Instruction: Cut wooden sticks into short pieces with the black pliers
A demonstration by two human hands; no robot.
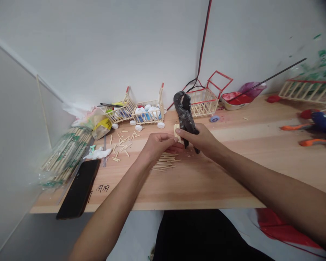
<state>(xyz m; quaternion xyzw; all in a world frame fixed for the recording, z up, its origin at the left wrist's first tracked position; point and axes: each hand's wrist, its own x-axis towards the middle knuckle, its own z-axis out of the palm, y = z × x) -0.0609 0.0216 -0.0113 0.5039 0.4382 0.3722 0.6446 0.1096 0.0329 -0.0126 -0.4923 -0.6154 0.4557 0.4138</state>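
Note:
My left hand (159, 143) pinches a small bundle of short wooden sticks (176, 130), which stands upright above the table. In my right hand (202, 137) is a black hand cutter (185, 113), its head pointing up and its handles down. The right fingertips also touch the bundle, so both hands meet there. Below my left hand lies a pile of cut sticks (165, 162). More short stick pieces (122, 146) are scattered to the left.
Small stick-built carts (149, 113) stand along the wall, one with red edging (203, 102). At the left lie bagged sticks (66, 154) and a black phone (78, 188) overhanging the front edge. A red paint container (236, 101) and an orange-and-blue tool (324, 123) are rightward.

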